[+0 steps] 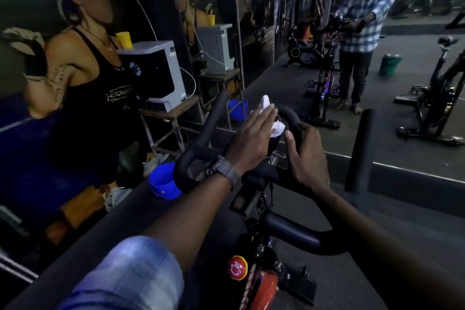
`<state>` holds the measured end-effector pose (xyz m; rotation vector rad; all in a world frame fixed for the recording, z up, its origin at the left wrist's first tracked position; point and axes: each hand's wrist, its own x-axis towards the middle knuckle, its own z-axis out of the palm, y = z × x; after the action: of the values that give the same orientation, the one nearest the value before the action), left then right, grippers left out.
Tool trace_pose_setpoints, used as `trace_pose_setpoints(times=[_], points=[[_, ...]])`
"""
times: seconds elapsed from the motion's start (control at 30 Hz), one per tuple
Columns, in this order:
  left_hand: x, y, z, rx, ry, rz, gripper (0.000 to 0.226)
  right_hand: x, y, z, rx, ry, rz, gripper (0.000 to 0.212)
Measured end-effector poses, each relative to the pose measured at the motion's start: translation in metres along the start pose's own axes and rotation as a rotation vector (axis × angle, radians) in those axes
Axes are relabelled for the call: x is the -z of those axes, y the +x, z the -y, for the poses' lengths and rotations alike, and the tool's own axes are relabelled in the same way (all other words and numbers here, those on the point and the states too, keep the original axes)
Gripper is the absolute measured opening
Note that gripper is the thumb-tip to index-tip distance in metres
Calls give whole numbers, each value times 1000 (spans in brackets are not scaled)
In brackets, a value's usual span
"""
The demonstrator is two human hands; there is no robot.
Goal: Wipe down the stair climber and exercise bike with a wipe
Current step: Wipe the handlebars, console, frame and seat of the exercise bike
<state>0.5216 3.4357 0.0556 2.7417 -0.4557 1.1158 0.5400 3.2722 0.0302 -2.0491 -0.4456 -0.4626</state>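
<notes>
Mirrored gym wall is filling the upper right of the frame, with a dark floor and a poster wall on the left; I am standing at the exercise bike (261, 254), whose frame is running from the lower centre up to the handlebars at mid-frame. My left hand (251, 141) is lying over the centre of the bars, fingers fairly straight and pressing the white wipe (352, 128) hmm, correction: the wipe (353, 129) entry is void; the wipe (267, 108) is showing just above and right of my left fingertips, bunched against the curved centre loop (293, 114) of the handlebar. I cannot tell whether the thumb is pinching it or the flat fingers alone are holding it down. My right hand (305, 151) is gripping the right side of that same loop, fingers curled over the padded tube, apparently steadying it. Key relation: the wipe is lying directly ahead of the left hand, toward the upper centre of the frame, and the loop's tube is curving rightward and down toward my right hand, so the left hand is the nearer one for the wiping stroke. The long left bar (214, 118) is rising diagonally toward upper centre, just left of the left hand, and the right bar (359, 148) is standing well apart at the right. My judgement: the next stroke is following the loop's curve, and the right grip is sitting in its path. A blue cup holder (163, 181) is sitting at the left bar end. No stair climber is identifiable.
</notes>
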Motion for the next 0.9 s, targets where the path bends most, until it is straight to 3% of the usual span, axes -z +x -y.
trace_pose_setpoints(times=[0.1, 0.2, 0.27, 0.37, 0.5, 0.6, 0.77, 0.83, 0.9], points=[[15, -32, 16, 10, 94, 125, 69, 1, 0, -2, 15, 8, 8, 49], [27, -66, 38, 38, 113, 334, 77, -1, 1, -2, 5, 17, 16, 49], [33, -79, 49, 153, 21, 490, 75, -1, 1, -2, 10, 22, 22, 51], [29, -88, 61, 243, 5, 563, 69, 0, 2, -2, 22, 33, 37, 53], [36, -90, 69, 477, 198, 641, 63, 2, 0, -3, 87, 38, 37, 57], [45, -88, 71, 665, 224, 669, 61, -2, -8, -3, 328, -234, 6, 61], [32, -96, 97, 778, 170, 617, 71, -21, -28, 1, 1097, -499, 323, 56], [29, -98, 96, 771, 146, 544, 70, -43, -29, 2, 1154, -501, 434, 56], [32, -98, 90, 721, 107, 397, 61, -68, -26, 10, 1042, -544, 455, 56]])
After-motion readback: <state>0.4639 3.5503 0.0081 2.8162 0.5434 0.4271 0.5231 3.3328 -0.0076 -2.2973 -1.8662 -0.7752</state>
